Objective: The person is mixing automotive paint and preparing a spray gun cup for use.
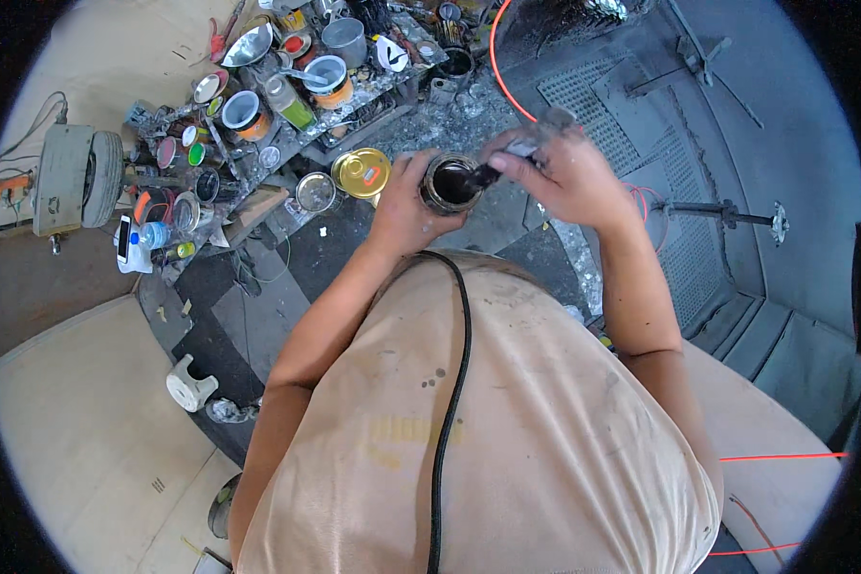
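Shiny-rimmed jar (pixel 430 197), glossy metal lid (pixel 354 170), matt cloth shirt (pixel 526 402)

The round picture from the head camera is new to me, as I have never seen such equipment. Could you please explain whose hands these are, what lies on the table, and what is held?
There is no robot here. A person wears a wide camera on the head, looking down, so straight edges bend. The beige shirt and both bare hands belong to the wearer. The left hand holds an open container with something dark inside. The right hand holds a dark-ended tool at its mouth, too blurred to name. The crowded table at upper left carries cups, a bottle with green contents, and more.
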The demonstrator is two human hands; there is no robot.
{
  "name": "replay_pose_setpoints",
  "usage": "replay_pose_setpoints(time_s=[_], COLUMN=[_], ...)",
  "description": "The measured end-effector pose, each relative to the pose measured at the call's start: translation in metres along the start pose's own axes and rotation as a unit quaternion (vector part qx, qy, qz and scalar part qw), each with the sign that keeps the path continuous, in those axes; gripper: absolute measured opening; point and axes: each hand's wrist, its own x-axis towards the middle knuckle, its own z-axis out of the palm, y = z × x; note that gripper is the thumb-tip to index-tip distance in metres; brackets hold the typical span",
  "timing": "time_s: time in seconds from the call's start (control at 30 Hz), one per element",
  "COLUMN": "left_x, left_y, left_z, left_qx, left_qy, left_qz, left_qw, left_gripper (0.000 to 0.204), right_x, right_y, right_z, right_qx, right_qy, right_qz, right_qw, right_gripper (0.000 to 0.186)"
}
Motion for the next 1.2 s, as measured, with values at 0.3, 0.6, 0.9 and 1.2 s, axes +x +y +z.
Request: replay_pose_setpoints(time_s=[0.3,0.6,0.9,1.2], left_x=[0.0,0.002,0.001,-0.006], left_y=[0.0,0.006,0.006,0.003], left_z=[0.002,0.0,0.001,0.001], left_qx=[-0.007,-0.02,-0.002,0.027], left_qy=[-0.014,-0.013,0.004,0.018], left_qz=[0.005,-0.024,-0.009,-0.003], left_qw=[1.0,0.999,1.0,0.999], left_gripper=[0.076,0.076,0.075,0.076], right_x=[0.006,0.007,0.008,0.012], right_y=[-0.01,-0.009,-0.007,-0.014], right_z=[-0.007,-0.001,-0.002,-0.009], right_qx=[-0.013,-0.024,-0.052,-0.07], right_qy=[0.07,0.081,0.029,0.028], right_qz=[-0.026,-0.06,-0.063,-0.072], right_qw=[0.997,0.995,0.996,0.995], right_gripper=[0.029,0.015,0.021,0.022])
